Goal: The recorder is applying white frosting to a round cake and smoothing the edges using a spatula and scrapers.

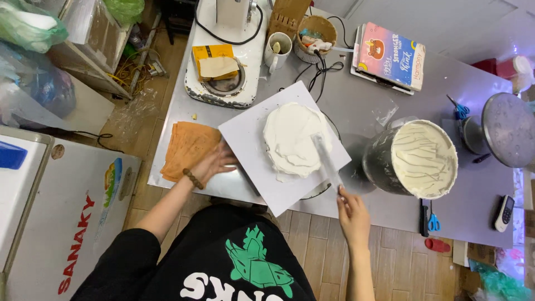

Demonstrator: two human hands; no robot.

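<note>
Your right hand (352,210) is closed around the handle of a long spatula (327,161); its blade lies across the right side of the white frosted cake (292,139). The cake sits on a square white board (251,145) near the front edge of the grey bench (356,100). Your left hand (214,163), a bead bracelet at the wrist, rests open with fingers on the board's left edge, gripping nothing. Just left of it lies a stack of orange sheets (186,146). Right of the cake stands a metal bowl of white cream (423,159). Blue-handled scissors (432,222) lie near the bench's front edge.
</note>
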